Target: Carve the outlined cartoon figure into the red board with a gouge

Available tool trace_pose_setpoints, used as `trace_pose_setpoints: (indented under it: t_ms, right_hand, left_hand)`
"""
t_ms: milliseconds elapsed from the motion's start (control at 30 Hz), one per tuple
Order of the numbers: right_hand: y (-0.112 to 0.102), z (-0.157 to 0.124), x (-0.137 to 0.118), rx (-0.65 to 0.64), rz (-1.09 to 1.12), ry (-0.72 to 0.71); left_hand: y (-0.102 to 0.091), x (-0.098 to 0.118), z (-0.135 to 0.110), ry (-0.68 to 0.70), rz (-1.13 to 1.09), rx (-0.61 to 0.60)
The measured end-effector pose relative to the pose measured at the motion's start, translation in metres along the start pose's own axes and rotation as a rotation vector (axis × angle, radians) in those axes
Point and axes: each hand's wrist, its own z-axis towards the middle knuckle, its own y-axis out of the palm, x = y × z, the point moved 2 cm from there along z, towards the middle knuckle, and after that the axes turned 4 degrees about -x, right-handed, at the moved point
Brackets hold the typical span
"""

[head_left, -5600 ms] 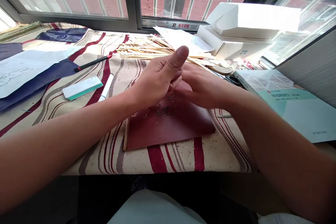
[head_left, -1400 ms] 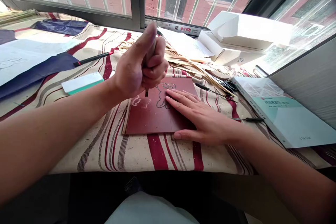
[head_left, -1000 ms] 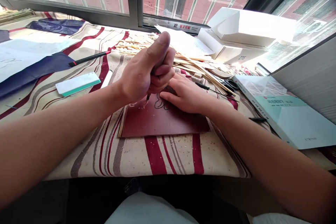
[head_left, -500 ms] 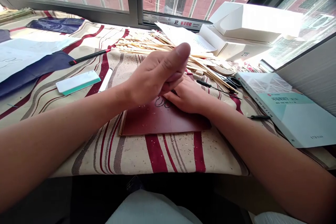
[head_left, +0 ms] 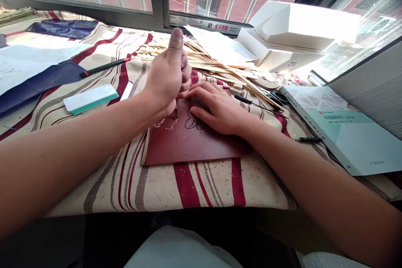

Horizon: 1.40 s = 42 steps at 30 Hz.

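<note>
A reddish-brown board (head_left: 201,148) lies on the striped cloth, with looping dark outlines and pale carved marks on its face. My left hand (head_left: 168,71) is closed in a fist, thumb upward, round a carving tool (head_left: 176,113). Only the tool's short dark tip shows below the fist, at the board's left part; its handle is hidden in the hand. Small shavings lie near the tip. My right hand (head_left: 216,109) rests flat on the board's upper right, fingers stretched out beside the left fist and covering part of the drawing.
Thin wood strips (head_left: 220,65) are heaped behind the board. At right are a screwdriver-like tool (head_left: 243,99), scissors (head_left: 278,97), a book (head_left: 342,134) and a white box (head_left: 292,56). A white-and-green block (head_left: 91,99), a white marker (head_left: 127,91) and a black-red pen (head_left: 105,68) lie left.
My left hand has moved left and turned more upright, bringing the tool tip into view on the board. More of my right hand and the drawing now shows.
</note>
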Motion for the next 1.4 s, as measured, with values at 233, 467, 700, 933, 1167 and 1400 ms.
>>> trace_pose_setpoints:
  t_ms: [233,467,700,933,1167,1400]
  right_hand:
    - [0.002,0.001,-0.002,0.026,-0.062,0.045]
    - [0.004,0.001,-0.001,0.036,-0.077,0.081]
    - [0.004,0.002,-0.002,0.037,-0.078,0.088]
    - [0.003,0.001,-0.002,0.035,-0.055,0.077]
    - [0.003,0.001,-0.001,0.044,-0.067,0.065]
    - [0.001,0.001,-0.002,0.020,-0.057,0.082]
  left_hand:
    - [0.001,0.000,-0.009,0.116,-0.079,-0.206]
    - [-0.001,-0.001,-0.007,0.120,-0.095,-0.262]
    - [0.004,-0.006,-0.022,0.358,0.014,0.005]
    - [-0.006,-0.004,-0.005,0.129,-0.098,-0.184]
    - [-0.003,0.000,-0.001,-0.042,-0.066,-0.529]
    - [-0.006,-0.003,0.003,-0.028,-0.142,-0.387]
